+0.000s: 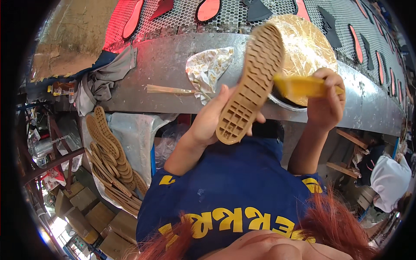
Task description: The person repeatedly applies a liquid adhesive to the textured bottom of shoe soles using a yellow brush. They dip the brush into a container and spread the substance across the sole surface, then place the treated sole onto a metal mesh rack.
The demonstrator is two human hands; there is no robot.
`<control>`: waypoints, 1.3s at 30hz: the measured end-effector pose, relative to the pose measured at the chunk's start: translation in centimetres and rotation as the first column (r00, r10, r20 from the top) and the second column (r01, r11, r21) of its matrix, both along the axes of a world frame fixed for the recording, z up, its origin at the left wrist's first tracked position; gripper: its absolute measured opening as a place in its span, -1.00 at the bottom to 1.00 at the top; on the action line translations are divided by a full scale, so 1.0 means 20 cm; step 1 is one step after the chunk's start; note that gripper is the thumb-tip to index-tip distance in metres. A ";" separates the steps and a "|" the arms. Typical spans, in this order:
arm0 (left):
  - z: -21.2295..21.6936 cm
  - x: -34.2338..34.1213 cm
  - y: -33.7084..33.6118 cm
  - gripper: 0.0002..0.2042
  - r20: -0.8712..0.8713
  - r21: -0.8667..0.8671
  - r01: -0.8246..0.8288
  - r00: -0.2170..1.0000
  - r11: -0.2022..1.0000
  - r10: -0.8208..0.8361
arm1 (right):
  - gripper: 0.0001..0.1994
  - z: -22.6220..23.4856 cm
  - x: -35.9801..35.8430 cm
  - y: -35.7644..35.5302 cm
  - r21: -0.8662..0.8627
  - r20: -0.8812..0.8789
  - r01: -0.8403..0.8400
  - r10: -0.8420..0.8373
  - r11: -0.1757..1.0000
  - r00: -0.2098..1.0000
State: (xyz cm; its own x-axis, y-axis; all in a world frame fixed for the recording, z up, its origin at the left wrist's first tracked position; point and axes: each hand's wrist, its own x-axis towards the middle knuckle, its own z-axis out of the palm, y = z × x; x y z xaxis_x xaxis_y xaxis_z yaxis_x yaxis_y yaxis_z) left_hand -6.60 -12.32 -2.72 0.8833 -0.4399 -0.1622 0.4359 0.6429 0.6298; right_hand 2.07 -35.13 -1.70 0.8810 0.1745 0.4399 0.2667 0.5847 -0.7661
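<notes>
Red hair falls over a navy T-shirt; beyond, the left grip holds a tan rubber shoe sole by its sides above the table's near edge, while the right grip is closed on a yellow tool, blurred beside the sole. Steady left support and light, even passes would probably serve best. Tread faces up, wavy-grooved farther out, square-celled at the near end. Farther off, insoles lie on mesh.
</notes>
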 end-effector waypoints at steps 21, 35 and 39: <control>-0.09 -0.04 0.09 -0.34 0.603 0.329 -0.726 0.654 0.604 0.457 | -0.86 -0.12 -0.17 0.19 -0.607 0.360 0.519 -0.375 0.601 0.855; -0.07 -0.06 0.06 -0.34 0.631 0.364 -0.744 0.639 0.561 0.439 | -0.76 -0.14 -0.30 0.33 -0.361 0.474 0.562 -0.372 0.744 0.798; -0.07 -0.07 0.07 -0.32 0.641 0.386 -0.745 0.641 0.544 0.422 | -0.73 -0.14 -0.31 0.36 -0.373 0.473 0.557 -0.365 0.742 0.802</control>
